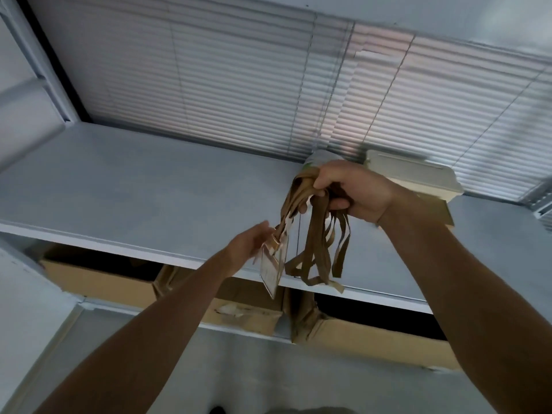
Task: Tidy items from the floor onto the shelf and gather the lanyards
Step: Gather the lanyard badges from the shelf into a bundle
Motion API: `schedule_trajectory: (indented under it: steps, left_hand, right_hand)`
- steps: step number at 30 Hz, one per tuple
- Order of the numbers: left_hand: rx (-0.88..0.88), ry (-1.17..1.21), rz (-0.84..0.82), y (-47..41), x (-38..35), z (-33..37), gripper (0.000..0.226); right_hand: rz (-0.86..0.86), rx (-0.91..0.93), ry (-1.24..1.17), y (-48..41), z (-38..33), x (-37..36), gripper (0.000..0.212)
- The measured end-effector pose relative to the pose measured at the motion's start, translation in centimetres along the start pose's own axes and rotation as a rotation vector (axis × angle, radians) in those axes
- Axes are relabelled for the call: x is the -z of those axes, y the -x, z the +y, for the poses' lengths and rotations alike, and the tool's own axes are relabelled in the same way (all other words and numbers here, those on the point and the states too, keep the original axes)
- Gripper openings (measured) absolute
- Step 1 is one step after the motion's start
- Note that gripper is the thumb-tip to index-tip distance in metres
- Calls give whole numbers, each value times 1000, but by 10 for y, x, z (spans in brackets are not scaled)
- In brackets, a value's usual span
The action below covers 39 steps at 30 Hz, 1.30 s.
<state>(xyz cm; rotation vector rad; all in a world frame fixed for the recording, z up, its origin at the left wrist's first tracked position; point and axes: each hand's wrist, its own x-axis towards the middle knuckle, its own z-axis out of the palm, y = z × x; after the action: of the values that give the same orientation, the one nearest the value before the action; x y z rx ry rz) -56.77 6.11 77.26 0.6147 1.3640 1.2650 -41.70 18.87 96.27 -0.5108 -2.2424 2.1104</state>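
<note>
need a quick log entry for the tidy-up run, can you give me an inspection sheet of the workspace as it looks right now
surface: pale shelf top, mostly bare
job's things: bunch of tan lanyards hanging from the right hand, with a clear badge holder dangling at the bunch's left side
clutter: cream lidded container at the back of the shelf; cardboard boxes on the level below
grippers: right hand closed around the lanyards; left hand open, reaching at the badge holder
cables: blind cords hanging down
surroundings: closed slatted blinds behind the shelf
</note>
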Motion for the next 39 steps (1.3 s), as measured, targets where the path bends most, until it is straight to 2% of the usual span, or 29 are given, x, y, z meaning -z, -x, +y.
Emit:
schedule_trajectory:
  steps: [2, 5, 8, 15, 17, 20, 23, 26, 28, 33, 37, 39]
  left_hand:
    - [74, 53, -117, -3, -8, -3, 59]
    - [186, 197, -183, -4, -16, -11, 64]
    - [289, 321, -225, -2, -23, -15, 74]
    - [308, 325, -330, -3, -30, -5, 92]
    - [282, 310, -346, -2, -30, -8, 78]
    - [213, 237, -302, -2, -30, -9, 39]
    - [150, 63, -130, -7, -29, -3, 29]
    - [67, 63, 23, -7, -24, 7, 20]
    - [10, 62, 36, -6, -21, 12, 15]
    - [-69, -64, -26, -2, -33, 21, 12]
    - [-65, -69, -94, -1, -39, 20, 26]
    - [-66, -44, -145, 1, -41, 20, 25]
  right_hand:
    - [38, 3, -22, 3, -1, 10, 31]
    - [119, -23, -105, 7, 4, 27, 18]
    - [197, -61, -161, 10, 16, 40, 23]
    - [342, -132, -174, 15, 33, 50, 28]
    - [345, -142, -169, 16, 34, 49, 28]
    - [356, -153, -110, 18, 32, 49, 25]
    - [348, -218, 34, 21, 32, 48, 19]
    - [307, -260, 88, 21, 36, 42, 20]
    - [278, -241, 38, 20, 38, 36, 16]
    - [177, -199, -136, 16, 34, 31, 23]
    - [159, -190, -282, 16, 31, 35, 29]
    - [154, -195, -303, 17, 30, 38, 26]
